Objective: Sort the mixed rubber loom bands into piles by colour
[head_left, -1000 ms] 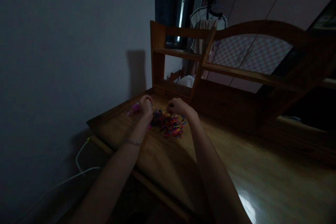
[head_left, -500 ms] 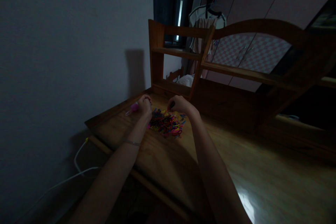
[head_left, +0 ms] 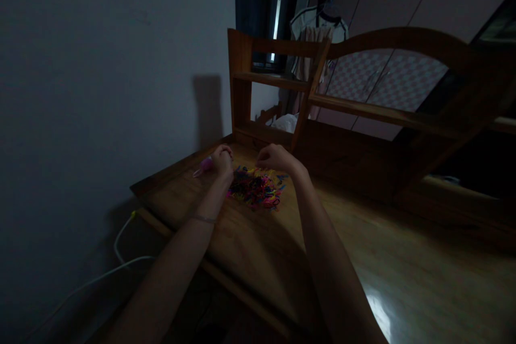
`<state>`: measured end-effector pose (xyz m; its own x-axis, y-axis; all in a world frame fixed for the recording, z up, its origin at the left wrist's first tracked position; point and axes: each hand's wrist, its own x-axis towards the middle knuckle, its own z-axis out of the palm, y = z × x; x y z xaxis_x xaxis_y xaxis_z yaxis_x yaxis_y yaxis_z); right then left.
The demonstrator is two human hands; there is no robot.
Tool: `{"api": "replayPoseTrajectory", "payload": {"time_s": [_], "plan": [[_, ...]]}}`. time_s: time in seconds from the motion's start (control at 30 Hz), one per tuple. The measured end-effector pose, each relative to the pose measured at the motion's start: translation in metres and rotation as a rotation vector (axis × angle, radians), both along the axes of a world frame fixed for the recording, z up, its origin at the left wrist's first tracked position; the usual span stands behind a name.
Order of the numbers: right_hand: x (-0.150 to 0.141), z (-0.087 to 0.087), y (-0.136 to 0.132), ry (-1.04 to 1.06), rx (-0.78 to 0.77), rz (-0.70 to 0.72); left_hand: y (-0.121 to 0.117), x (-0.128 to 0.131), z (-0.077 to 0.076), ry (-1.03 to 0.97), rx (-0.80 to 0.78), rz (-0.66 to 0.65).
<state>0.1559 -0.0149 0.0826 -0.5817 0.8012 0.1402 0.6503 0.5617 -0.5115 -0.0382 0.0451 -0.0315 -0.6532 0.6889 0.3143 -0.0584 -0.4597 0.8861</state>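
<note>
A loose pile of small, thin elastic bands (head_left: 258,189) in many colours lies on the wooden desk top. At its left edge my left hand (head_left: 223,160) is closed in a fist, and whatever it holds is hidden. Just left of that fist lies a pink, partly see-through object (head_left: 205,165) with a pale tip; I cannot tell whether the hand touches it. Over the far right side of the pile hovers my right hand (head_left: 276,157), fingers bent down and drawn together. Dim light hides what, if anything, is between those fingertips.
A wooden shelf unit (head_left: 271,80) stands along the back of the desk (head_left: 250,247). The wall (head_left: 121,75) borders the left side. A white cable (head_left: 116,242) hangs beyond the left front edge. Clothes (head_left: 314,37) hang behind the shelf.
A dark item visible at my right fingertips earlier no longer shows there. The right hand has shifted slightly, while my left hand stays in place.
</note>
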Motion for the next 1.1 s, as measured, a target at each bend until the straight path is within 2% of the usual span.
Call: {"api": "replayPoseTrajectory", "payload": {"time_s": [0.27, 0.47, 0.57, 0.67, 0.8, 0.9, 1.0, 1.1], "plan": [[-0.002, 0.005, -0.006, 0.056, 0.071, -0.028, 0.0, 0.001, 0.001, 0.01, -0.001, -0.002], [-0.001, 0.032, -0.016, 0.212, 0.225, -0.043, -0.005, 0.001, 0.007, 0.032, -0.023, -0.019], [0.001, 0.039, -0.014, 0.302, 0.234, -0.14, -0.01, 0.005, 0.01, 0.062, -0.036, -0.035], [0.007, 0.024, -0.011, 0.285, 0.104, -0.355, -0.015, 0.01, 0.015, 0.12, -0.063, -0.075], [0.028, -0.024, -0.013, 0.197, -0.031, -0.473, -0.022, 0.008, 0.025, 0.233, -0.096, -0.202], [0.044, -0.053, -0.015, 0.158, -0.099, -0.568, -0.03, -0.008, 0.031, 0.326, -0.123, -0.312], [0.049, -0.067, -0.015, 0.166, -0.149, -0.64, -0.041, -0.028, 0.029, 0.392, -0.162, -0.387], [0.039, -0.072, -0.014, 0.2, -0.188, -0.676, -0.05, -0.042, 0.019, 0.426, -0.209, -0.444]]}}
